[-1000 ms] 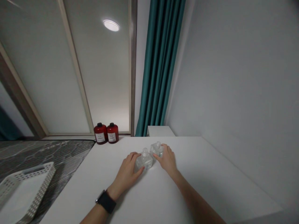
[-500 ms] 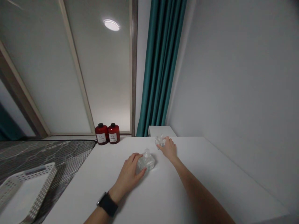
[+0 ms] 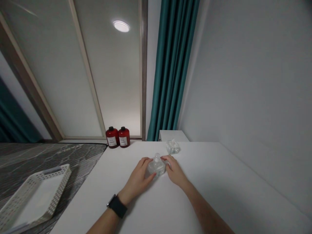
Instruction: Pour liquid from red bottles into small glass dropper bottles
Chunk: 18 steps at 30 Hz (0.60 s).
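Note:
A clear, faceted bottle (image 3: 156, 166) with a rounded top stands on the white table (image 3: 151, 208). My left hand (image 3: 138, 177), with a dark watch at the wrist, is wrapped round the bottle's left side, thumb in front and fingers behind. From the right, my right hand (image 3: 175, 171) closes on the same bottle, its fingertips by the neck and its thumb against the side. Farther back, a second clear faceted piece (image 3: 173, 147) rests on the table, touched by neither hand.
Two red bottles (image 3: 118, 137) with black caps and white labels stand at the table's far left corner. A white perforated basket (image 3: 57, 191) lies at the lower left, beside the table. A wall (image 3: 255, 97) borders the right, and a teal curtain (image 3: 170, 71) hangs behind.
My right hand has let go of the farther clear piece and come back toward me to the nearer bottle. My left hand stays on that bottle. The view has shifted slightly.

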Each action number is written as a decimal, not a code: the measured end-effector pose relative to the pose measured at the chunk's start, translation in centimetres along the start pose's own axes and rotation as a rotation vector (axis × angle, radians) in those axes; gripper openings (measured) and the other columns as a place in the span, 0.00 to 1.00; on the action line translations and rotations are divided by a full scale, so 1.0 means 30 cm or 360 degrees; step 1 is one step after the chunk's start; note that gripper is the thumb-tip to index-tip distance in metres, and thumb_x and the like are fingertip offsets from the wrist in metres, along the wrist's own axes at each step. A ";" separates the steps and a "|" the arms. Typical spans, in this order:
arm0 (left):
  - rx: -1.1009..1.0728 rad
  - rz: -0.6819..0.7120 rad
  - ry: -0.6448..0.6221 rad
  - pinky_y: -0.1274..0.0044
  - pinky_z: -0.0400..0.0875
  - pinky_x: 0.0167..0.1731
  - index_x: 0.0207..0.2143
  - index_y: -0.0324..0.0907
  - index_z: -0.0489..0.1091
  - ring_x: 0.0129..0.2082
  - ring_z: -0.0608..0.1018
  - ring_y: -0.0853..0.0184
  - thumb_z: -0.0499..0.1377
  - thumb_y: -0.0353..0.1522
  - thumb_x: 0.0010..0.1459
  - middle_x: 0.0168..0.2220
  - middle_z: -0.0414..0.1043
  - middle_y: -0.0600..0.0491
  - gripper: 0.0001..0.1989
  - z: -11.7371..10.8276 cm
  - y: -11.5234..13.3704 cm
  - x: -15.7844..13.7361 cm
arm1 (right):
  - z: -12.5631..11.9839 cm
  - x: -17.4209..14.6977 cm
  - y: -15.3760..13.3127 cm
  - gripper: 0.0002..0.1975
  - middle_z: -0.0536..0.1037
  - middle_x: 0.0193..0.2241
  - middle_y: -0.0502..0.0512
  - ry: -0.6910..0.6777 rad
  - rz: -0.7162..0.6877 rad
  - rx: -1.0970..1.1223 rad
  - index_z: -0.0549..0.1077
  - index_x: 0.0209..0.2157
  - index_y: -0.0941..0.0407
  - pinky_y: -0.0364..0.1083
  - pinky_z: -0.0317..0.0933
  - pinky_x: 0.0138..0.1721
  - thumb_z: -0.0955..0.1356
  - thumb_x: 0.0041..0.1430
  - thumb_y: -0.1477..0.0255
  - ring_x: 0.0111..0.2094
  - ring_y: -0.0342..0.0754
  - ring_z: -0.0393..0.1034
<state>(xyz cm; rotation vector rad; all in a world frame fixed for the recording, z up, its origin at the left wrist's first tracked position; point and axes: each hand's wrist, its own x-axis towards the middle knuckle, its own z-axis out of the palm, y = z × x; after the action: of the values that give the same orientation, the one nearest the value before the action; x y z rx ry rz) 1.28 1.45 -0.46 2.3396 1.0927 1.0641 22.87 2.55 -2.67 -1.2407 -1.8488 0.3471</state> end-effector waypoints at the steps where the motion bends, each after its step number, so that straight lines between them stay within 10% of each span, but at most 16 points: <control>1: -0.0020 0.0000 -0.0012 0.64 0.68 0.58 0.56 0.44 0.64 0.55 0.72 0.57 0.60 0.31 0.60 0.54 0.67 0.45 0.22 -0.002 0.001 -0.001 | 0.008 -0.004 -0.009 0.25 0.77 0.46 0.54 -0.0029 -0.0016 0.0050 0.71 0.48 0.52 0.51 0.63 0.55 0.60 0.51 0.84 0.51 0.49 0.71; 11: -0.0119 -0.0046 -0.0028 0.64 0.67 0.59 0.57 0.44 0.63 0.56 0.71 0.58 0.61 0.29 0.59 0.55 0.66 0.46 0.24 -0.002 0.006 -0.006 | 0.041 -0.028 -0.014 0.42 0.58 0.67 0.62 -0.0315 0.0264 0.0427 0.53 0.66 0.53 0.60 0.45 0.67 0.72 0.51 0.72 0.68 0.57 0.51; 18: -0.0166 -0.0077 -0.0052 0.62 0.64 0.61 0.58 0.44 0.61 0.58 0.69 0.57 0.60 0.28 0.58 0.57 0.64 0.45 0.25 0.003 0.004 -0.010 | 0.045 -0.007 0.005 0.38 0.66 0.61 0.60 -0.0308 0.0221 0.0515 0.60 0.62 0.52 0.61 0.48 0.66 0.74 0.50 0.71 0.64 0.59 0.58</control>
<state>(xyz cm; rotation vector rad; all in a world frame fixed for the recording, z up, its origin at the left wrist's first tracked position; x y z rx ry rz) 1.29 1.13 -0.60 2.2299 1.0506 1.0364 21.93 2.73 -3.66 -1.1421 -1.7812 0.8344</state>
